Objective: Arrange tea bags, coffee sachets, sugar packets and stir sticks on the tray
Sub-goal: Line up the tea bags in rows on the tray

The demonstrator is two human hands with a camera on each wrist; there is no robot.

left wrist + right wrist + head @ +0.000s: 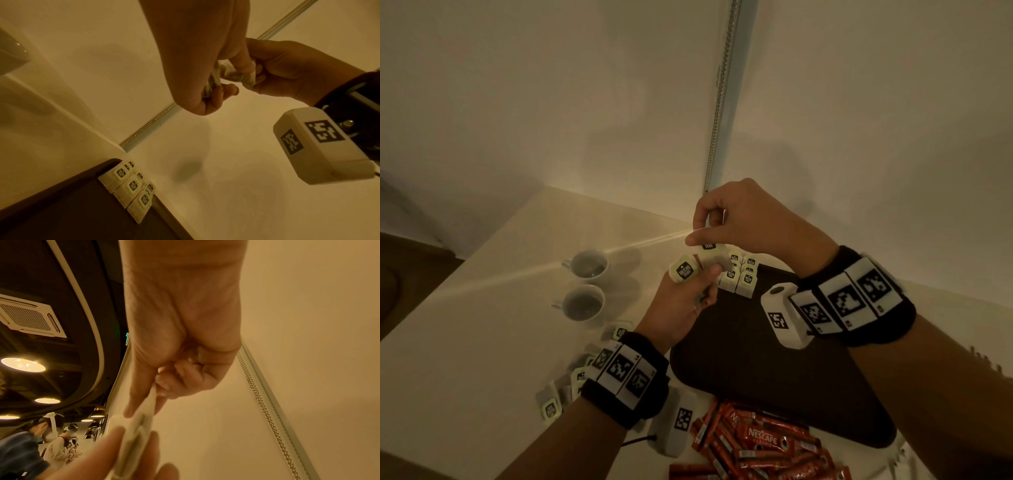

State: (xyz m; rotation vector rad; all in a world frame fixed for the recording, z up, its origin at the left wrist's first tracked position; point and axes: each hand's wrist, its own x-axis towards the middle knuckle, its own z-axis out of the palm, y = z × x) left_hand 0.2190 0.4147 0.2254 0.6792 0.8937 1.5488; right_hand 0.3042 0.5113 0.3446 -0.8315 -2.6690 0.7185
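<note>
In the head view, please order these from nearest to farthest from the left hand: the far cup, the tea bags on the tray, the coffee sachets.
1. tea bags on the tray, just right of the left hand.
2. far cup, to its left.
3. coffee sachets, at the bottom.

Left hand and right hand are raised close together, fingers curled in pinches.

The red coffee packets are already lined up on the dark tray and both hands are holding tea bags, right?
Not quite. The head view shows the red coffee packets lying off the dark tray, heaped beside it. Only tea bags on the tray sit there. Both the left hand and right hand do hold tea bags.
</note>
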